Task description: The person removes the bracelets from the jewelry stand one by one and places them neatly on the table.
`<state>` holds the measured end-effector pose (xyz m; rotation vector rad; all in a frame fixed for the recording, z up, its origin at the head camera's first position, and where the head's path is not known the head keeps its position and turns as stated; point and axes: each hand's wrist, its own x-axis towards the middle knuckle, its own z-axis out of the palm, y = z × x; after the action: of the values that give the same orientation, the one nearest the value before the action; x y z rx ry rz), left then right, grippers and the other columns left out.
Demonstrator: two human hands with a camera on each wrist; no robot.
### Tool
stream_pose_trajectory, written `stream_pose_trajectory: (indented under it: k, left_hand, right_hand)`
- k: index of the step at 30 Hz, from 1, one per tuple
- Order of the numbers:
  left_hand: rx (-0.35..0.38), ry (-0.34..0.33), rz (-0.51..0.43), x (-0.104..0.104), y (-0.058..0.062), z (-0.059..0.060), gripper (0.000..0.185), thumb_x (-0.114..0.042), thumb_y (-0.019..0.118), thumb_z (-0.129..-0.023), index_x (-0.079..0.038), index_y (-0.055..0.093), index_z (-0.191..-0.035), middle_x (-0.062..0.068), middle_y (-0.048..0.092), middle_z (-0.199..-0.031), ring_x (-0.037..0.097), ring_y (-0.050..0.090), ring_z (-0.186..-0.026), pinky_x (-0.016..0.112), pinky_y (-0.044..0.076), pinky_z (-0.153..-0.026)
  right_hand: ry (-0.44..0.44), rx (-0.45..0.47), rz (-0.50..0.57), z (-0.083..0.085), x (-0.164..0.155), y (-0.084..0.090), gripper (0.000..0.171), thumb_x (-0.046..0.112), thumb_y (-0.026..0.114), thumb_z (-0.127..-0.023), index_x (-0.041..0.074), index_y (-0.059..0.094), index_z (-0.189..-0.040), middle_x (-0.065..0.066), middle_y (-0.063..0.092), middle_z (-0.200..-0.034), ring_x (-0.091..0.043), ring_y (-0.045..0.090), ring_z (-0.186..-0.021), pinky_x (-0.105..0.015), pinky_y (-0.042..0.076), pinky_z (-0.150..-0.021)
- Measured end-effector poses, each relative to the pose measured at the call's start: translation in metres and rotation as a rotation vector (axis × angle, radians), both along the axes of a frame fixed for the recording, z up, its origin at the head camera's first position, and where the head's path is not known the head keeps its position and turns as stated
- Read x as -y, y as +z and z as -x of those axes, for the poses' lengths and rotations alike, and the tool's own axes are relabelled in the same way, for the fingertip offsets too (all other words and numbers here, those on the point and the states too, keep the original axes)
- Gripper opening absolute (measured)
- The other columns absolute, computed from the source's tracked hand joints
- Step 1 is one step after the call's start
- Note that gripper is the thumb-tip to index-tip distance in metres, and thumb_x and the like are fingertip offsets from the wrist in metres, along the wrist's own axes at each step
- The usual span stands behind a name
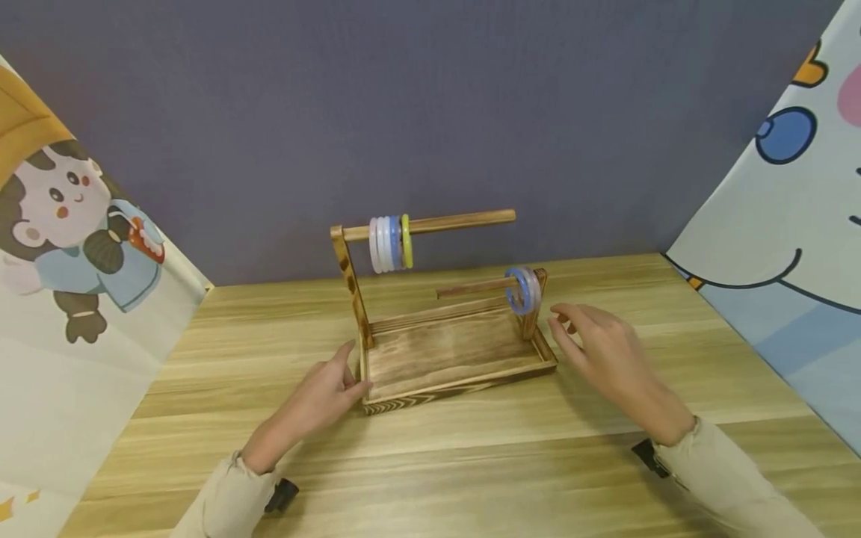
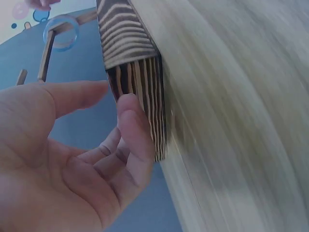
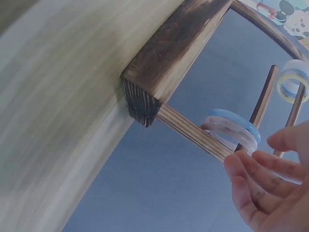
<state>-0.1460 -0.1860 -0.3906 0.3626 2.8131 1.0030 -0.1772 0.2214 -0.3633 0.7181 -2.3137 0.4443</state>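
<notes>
A wooden bangle rack point(image 1: 464, 382) stands on the table, with a shallow tray base and a post at each end. On its upper bar point(image 1: 464, 222) hang several bangles point(image 1: 383, 245), pale, blue and yellow. The lower bar point(image 1: 471, 288) carries a blue bangle point(image 1: 516, 291) and pale ones against the right post. My left hand point(image 1: 316, 396) is at the base's left end, fingers relaxed, with fingertips against or very near the wooden end point(image 2: 137, 82). Just right of the right post, my right hand point(image 1: 605, 347) has loosely bent fingers with nothing seen between them, close to the pale bangles point(image 3: 224, 126).
The wood-grain table point(image 1: 444, 478) extends around the rack. A dark grey wall panel point(image 1: 430, 112) rises behind it. Cartoon-printed panels flank the table at left point(image 1: 134, 314) and right point(image 1: 753, 232).
</notes>
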Motion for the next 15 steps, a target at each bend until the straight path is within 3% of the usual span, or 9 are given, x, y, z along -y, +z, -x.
stream_pose_trajectory:
  k: [3,9,15]
  left_hand:
    - [-0.001,0.002,-0.013,-0.005,-0.002,0.0,0.083,-0.015,0.071,-0.093,0.011,0.02,-0.153,-0.003,0.062,-0.07,0.012,0.053,-0.048,0.025,0.049,-0.042]
    - [0.093,-0.002,-0.139,-0.008,-0.005,0.0,0.077,-0.002,0.061,-0.096,0.006,0.014,-0.156,0.006,0.061,-0.067,0.021,0.059,-0.044,0.032,0.054,-0.038]
    - [0.052,-0.007,-0.154,-0.006,-0.008,0.007,0.073,0.002,0.056,-0.096,0.008,0.014,-0.156,0.006,0.061,-0.068,0.02,0.059,-0.047,0.028,0.053,-0.039]
  right_hand:
    - [-0.015,-0.019,0.02,0.003,0.005,0.002,0.013,0.009,0.067,-0.089,0.0,0.07,-0.098,-0.009,0.07,-0.078,-0.022,0.066,-0.067,-0.039,0.057,-0.052]
    - [0.004,0.012,0.072,0.006,0.019,0.002,0.01,0.006,0.069,-0.089,0.0,0.073,-0.096,-0.007,0.071,-0.079,-0.02,0.066,-0.067,-0.035,0.057,-0.053]
    - [0.047,0.052,0.135,0.008,0.028,0.001,0.011,0.0,0.072,-0.088,-0.004,0.074,-0.098,-0.01,0.073,-0.082,-0.019,0.068,-0.069,-0.034,0.06,-0.056]
